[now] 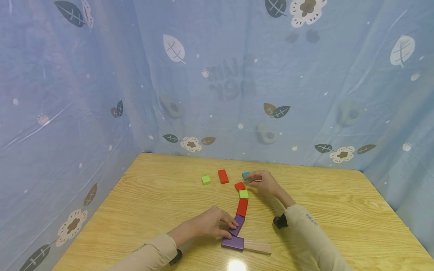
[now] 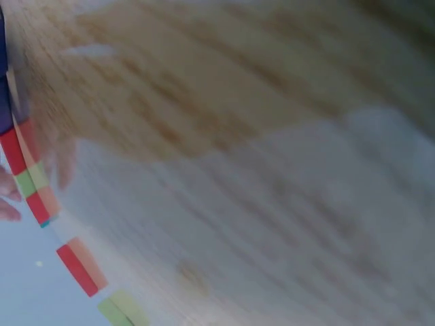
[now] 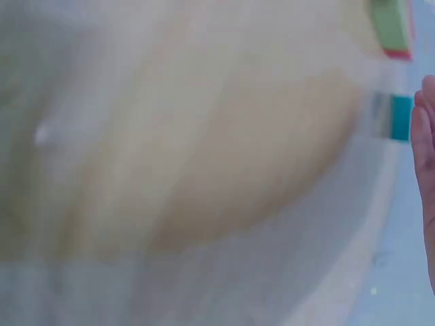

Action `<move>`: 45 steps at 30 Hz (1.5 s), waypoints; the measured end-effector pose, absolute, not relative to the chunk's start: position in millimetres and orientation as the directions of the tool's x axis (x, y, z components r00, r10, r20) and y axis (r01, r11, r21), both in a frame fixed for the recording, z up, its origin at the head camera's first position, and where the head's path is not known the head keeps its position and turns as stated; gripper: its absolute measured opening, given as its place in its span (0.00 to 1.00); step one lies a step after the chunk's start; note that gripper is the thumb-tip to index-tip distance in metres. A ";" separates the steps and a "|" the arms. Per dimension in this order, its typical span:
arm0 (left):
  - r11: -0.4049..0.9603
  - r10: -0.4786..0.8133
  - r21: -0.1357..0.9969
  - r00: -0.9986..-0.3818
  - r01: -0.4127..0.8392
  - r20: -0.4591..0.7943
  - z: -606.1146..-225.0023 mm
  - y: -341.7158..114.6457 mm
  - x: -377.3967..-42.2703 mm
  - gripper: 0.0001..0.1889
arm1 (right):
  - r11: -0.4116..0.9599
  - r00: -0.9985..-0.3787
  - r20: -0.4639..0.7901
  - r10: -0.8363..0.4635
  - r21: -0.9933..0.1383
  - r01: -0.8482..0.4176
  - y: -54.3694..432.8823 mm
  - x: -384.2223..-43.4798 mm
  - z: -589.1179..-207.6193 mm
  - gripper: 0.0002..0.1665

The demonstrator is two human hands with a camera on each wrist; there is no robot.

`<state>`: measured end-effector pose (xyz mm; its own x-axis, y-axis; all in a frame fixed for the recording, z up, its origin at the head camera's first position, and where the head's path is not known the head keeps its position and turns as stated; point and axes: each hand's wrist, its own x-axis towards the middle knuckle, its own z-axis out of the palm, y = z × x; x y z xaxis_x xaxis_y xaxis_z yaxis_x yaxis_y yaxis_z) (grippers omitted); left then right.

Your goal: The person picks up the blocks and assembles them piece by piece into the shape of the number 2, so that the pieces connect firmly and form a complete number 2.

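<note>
My left hand [image 1: 211, 223] reaches in from the left, its fingers on the upper purple block [image 1: 239, 225] and its thumb by the edge of the lower purple block [image 1: 233, 244]. Above these, a long red block [image 1: 242, 207], a light green block [image 1: 243, 194] and a small red block [image 1: 240, 186] continue the curved row. At the far end, a small blue block [image 1: 245, 175] lies beside the fingertips of my right hand [image 1: 265, 183]. In the right wrist view those fingers stand close to the teal side of the blue block [image 3: 401, 119]; whether they touch is unclear.
A plain wooden block [image 1: 257, 247] extends right from the lower purple block. Farther back lie another red block [image 1: 223, 176] and another light green block [image 1: 206, 180], apart from the row. A patterned blue curtain [image 1: 217, 120] borders the wooden table [image 1: 162, 188].
</note>
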<state>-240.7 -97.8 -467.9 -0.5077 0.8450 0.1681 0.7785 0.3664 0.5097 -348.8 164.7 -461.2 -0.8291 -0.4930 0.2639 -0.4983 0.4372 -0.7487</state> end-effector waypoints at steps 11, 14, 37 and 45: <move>0.383 0.844 0.514 -0.517 0.768 0.144 -463.7 -99.2 -240.2 0.15 | 0.438 -0.971 0.179 -0.159 -0.869 -0.232 167.7 -361.6 -454.4 0.23; 0.376 0.847 0.516 -0.511 0.770 0.145 -463.4 -98.2 -240.7 0.15 | 0.435 -0.965 0.153 -0.214 -0.869 -0.234 164.7 -364.6 -456.6 0.24; 0.398 0.840 0.497 -0.524 0.771 0.142 -462.0 -97.7 -239.2 0.14 | 0.619 -0.921 0.177 -0.346 -0.695 -0.366 150.6 -377.7 -462.8 0.19; 0.399 0.839 0.506 -0.527 0.765 0.134 -460.0 -99.4 -238.8 0.14 | 0.620 -0.960 0.171 -0.223 -0.735 -0.274 148.1 -380.3 -457.7 0.17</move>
<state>-238.8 -99.4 -460.0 -0.5270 0.8392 0.1342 0.7646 0.3992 0.5060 -380.3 148.1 -457.7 -0.9599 -0.2226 0.1706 -0.2744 0.6202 -0.7349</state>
